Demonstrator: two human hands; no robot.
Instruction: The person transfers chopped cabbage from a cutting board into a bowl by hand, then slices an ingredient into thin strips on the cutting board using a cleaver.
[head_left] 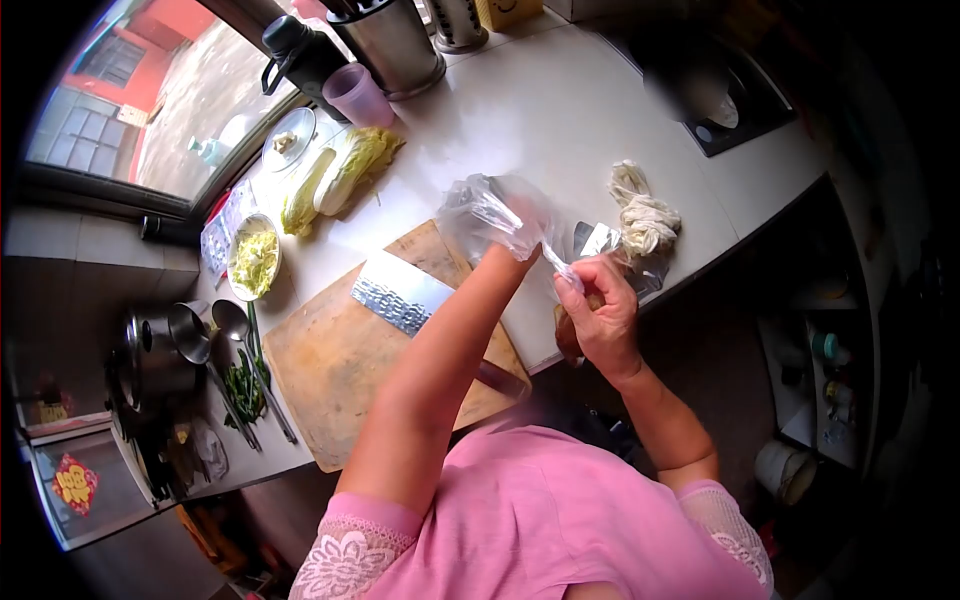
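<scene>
A clear plastic bag point(470, 212) hangs loosely around my left hand point(524, 222), which reaches inside it. The bag blurs those fingers, so I cannot make out whether they grip anything. My right hand point(600, 305) pinches the twisted edge of the bag near my left wrist. Below my left forearm lies a wooden cutting board point(310, 375) with a cleaver point(400, 290) across it, its blade wide and dimpled. To the right of the bag sits a pale bundle of noodles point(648, 222), just above my right hand.
Napa cabbage point(355, 170) lies by the window beside a bowl of shredded cabbage point(255, 258). Ladles point(232, 320), green vegetables point(243, 390) and a pot point(150, 355) stand at the left. A black flask point(300, 65) and pink cup point(358, 95) are at the back; a stove point(735, 120) is at right.
</scene>
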